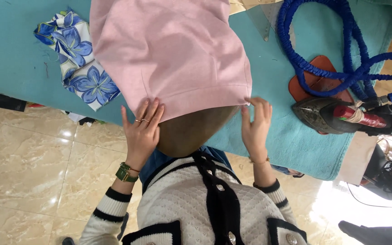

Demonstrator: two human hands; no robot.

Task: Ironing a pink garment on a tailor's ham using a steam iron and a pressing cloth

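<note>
Head camera looks down on a pink garment (171, 50) spread over the rounded end of a brown pressing board (189, 131), which juts out from a desk covered in teal cloth (14, 50). The garment's hem lies near the person, across the board's tip, just far of both hands.

Left hand (142, 131) lies flat with its fingers spread and released, the fingertips pressing the hem at its left part; it grasps nothing. A green wristwatch (124, 173) sits on that wrist, and thin rings show on two fingers. Right hand (256, 124) is at the hem's right corner, fingers curled toward the fabric edge and touching it; whether it pinches the cloth or only rests on it I cannot tell.

Right of the garment, an iron (341, 117) lies on the teal cloth, partly on a reddish-brown mat (311, 79), well apart from the right hand. A coiled blue hose (350, 50) loops on the far right of the desk and runs to the iron. On the far left lies a folded blue-and-white floral cloth (80, 63), touching the garment's left edge. Below is a beige tiled floor (28, 163).
</note>
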